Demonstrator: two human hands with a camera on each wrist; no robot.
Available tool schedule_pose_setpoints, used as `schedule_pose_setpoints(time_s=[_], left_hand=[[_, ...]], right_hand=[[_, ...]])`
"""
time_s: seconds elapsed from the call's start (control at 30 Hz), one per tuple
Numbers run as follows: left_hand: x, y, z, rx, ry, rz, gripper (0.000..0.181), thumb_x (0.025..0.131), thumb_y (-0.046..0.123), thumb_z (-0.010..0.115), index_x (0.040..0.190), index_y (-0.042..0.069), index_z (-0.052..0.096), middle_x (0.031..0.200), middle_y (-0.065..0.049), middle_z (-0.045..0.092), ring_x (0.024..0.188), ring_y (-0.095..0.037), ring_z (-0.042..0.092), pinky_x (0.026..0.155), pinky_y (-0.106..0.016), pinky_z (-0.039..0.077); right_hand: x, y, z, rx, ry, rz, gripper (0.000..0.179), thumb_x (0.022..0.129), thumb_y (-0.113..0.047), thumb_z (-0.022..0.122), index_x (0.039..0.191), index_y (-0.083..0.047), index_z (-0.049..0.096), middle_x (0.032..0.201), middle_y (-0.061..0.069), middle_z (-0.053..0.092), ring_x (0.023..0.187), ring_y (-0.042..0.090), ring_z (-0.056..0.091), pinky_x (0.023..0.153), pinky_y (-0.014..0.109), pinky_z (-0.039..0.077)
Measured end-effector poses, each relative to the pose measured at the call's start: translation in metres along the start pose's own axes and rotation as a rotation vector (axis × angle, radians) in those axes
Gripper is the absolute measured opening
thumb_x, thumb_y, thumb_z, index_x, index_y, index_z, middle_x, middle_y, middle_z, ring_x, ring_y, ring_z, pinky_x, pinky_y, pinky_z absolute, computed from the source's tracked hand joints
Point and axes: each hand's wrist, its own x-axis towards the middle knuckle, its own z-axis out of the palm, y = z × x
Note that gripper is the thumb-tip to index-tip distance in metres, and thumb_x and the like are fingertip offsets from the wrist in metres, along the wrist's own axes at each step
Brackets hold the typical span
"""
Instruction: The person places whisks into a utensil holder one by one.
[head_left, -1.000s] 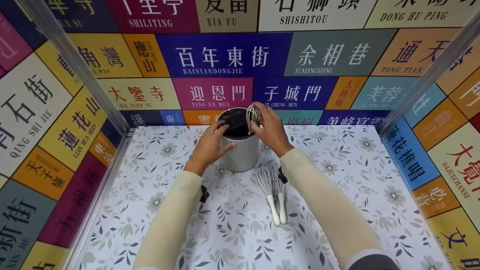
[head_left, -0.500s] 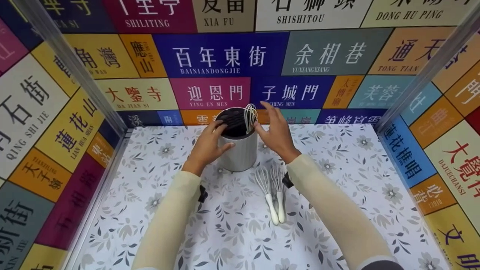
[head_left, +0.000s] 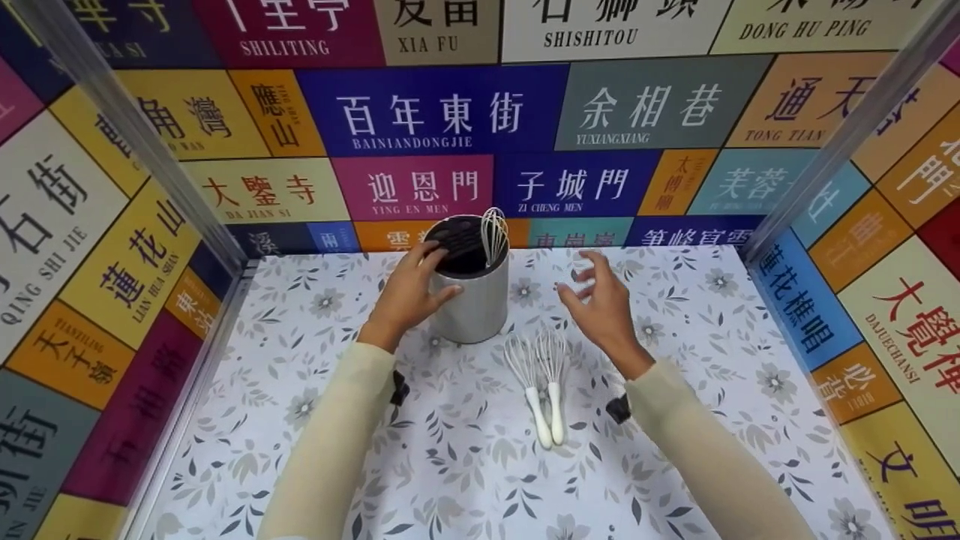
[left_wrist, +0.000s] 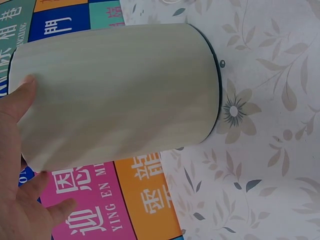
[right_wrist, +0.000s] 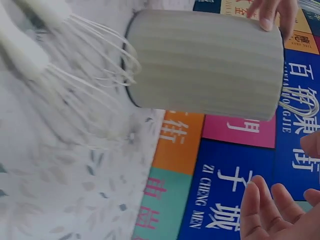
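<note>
A light-grey cylindrical utensil holder with a dark slotted insert stands upright at the back of the table. My left hand grips its upper left side, thumb on the front and fingers at the rim; the left wrist view shows the thumb against the wall. One whisk stands in the holder, wires up at the right, its handle hidden inside. My right hand is apart from the holder, to its right, fingers loosely bent around nothing. Two white-handled whisks lie side by side in front, wires toward the holder.
The table has a white cloth with grey leaves and flowers. Colourful panels with lettering rise behind it and on both sides. Clear posts stand at the back corners.
My right hand has let go of the whisk standing in the holder and drawn away to the right and downward. The left hand has stayed on the holder.
</note>
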Motion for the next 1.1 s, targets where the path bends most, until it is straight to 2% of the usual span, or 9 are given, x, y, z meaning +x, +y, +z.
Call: schedule_pose_setpoints(time_s=[0.13, 0.33, 0.47, 0.6, 0.83, 1.1], left_hand=[[-0.001, -0.001, -0.001, -0.004, 0.007, 0.003, 0.072, 0.092, 0.051, 0.072, 0.151, 0.015, 0.050, 0.159, -0.009, 0.041, 0.146, -0.032, 0.041, 0.123, -0.051, 0.033], [-0.002, -0.002, 0.000, 0.001, 0.016, 0.019, 0.072, 0.092, 0.049, 0.073, 0.150, 0.013, 0.050, 0.159, -0.011, 0.041, 0.146, -0.033, 0.042, 0.123, -0.051, 0.033], [-0.002, -0.003, 0.000, 0.009, 0.017, 0.027, 0.073, 0.093, 0.049, 0.072, 0.151, 0.012, 0.049, 0.159, -0.011, 0.041, 0.147, -0.033, 0.041, 0.124, -0.051, 0.031], [-0.002, -0.002, 0.000, 0.007, 0.010, 0.016, 0.073, 0.093, 0.050, 0.071, 0.151, 0.013, 0.049, 0.159, -0.011, 0.040, 0.147, -0.033, 0.040, 0.124, -0.050, 0.031], [-0.002, 0.000, -0.002, 0.002, 0.003, 0.012, 0.073, 0.093, 0.050, 0.071, 0.151, 0.013, 0.049, 0.160, -0.010, 0.040, 0.147, -0.033, 0.040, 0.124, -0.050, 0.031], [-0.002, 0.002, -0.002, -0.007, 0.006, 0.022, 0.072, 0.093, 0.049, 0.071, 0.151, 0.013, 0.049, 0.159, -0.010, 0.040, 0.147, -0.033, 0.041, 0.124, -0.051, 0.031]], right_hand=[[-0.027, 0.015, 0.007, -0.034, -0.061, 0.045, 0.063, 0.093, -0.034, 0.074, 0.147, -0.018, 0.047, 0.105, 0.011, 0.067, 0.078, 0.023, 0.067, 0.067, 0.041, 0.055], [-0.063, 0.036, 0.025, -0.068, -0.128, 0.170, 0.066, 0.091, -0.038, 0.076, 0.146, -0.015, 0.047, 0.104, 0.014, 0.068, 0.075, 0.023, 0.065, 0.067, 0.040, 0.053], [-0.083, 0.049, 0.037, -0.098, -0.163, 0.261, 0.070, 0.089, -0.040, 0.078, 0.145, -0.012, 0.046, 0.101, 0.014, 0.068, 0.076, 0.024, 0.063, 0.069, 0.041, 0.052], [-0.099, 0.057, 0.046, -0.121, -0.191, 0.317, 0.071, 0.088, -0.038, 0.080, 0.143, -0.006, 0.048, 0.093, 0.010, 0.068, 0.072, 0.022, 0.061, 0.067, 0.039, 0.051], [-0.114, 0.059, 0.058, -0.131, -0.244, 0.377, 0.065, 0.088, -0.035, 0.079, 0.139, -0.003, 0.053, 0.080, 0.003, 0.069, 0.058, 0.014, 0.060, 0.052, 0.031, 0.048], [-0.116, 0.059, 0.056, -0.103, -0.250, 0.406, 0.043, 0.089, -0.026, 0.074, 0.123, -0.002, 0.063, 0.087, 0.008, 0.075, 0.061, 0.015, 0.065, 0.050, 0.031, 0.052]])
